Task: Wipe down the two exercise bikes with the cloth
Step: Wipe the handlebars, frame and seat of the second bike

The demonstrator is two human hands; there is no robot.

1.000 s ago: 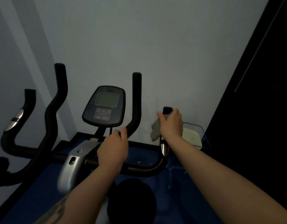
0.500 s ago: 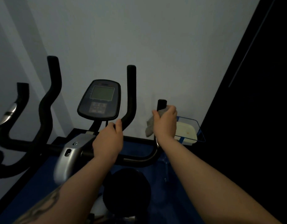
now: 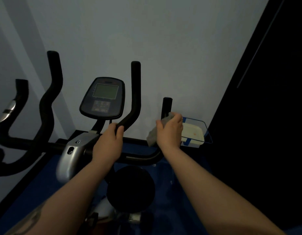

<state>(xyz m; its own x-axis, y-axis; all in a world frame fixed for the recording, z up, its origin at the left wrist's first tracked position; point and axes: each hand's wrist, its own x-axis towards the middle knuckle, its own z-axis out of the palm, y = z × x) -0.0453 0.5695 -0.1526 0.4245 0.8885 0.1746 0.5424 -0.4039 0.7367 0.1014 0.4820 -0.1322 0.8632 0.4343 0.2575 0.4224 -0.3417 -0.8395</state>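
Observation:
An exercise bike (image 3: 74, 155) with black handlebars and a grey console (image 3: 103, 98) stands in front of me. My left hand (image 3: 109, 145) grips the inner right handlebar (image 3: 135, 99) where it bends. My right hand (image 3: 170, 131) holds a grey cloth (image 3: 152, 137) wrapped round the short outer right grip (image 3: 166, 106), whose black top sticks out above my fingers. The outer left grip (image 3: 6, 114) with its silver sensor shows at the left edge. Only one bike is in view.
A pale wall rises close behind the bike. A clear plastic bin (image 3: 194, 133) with blue tape sits on the floor to the right of my right hand. A dark panel (image 3: 265, 116) fills the right side. The floor (image 3: 36, 189) is blue. The black round knob (image 3: 130, 187) lies below.
My right hand with the cloth has slid a little down the outer right grip, baring more of its top. The left hand keeps its hold. The camera has shifted slightly.

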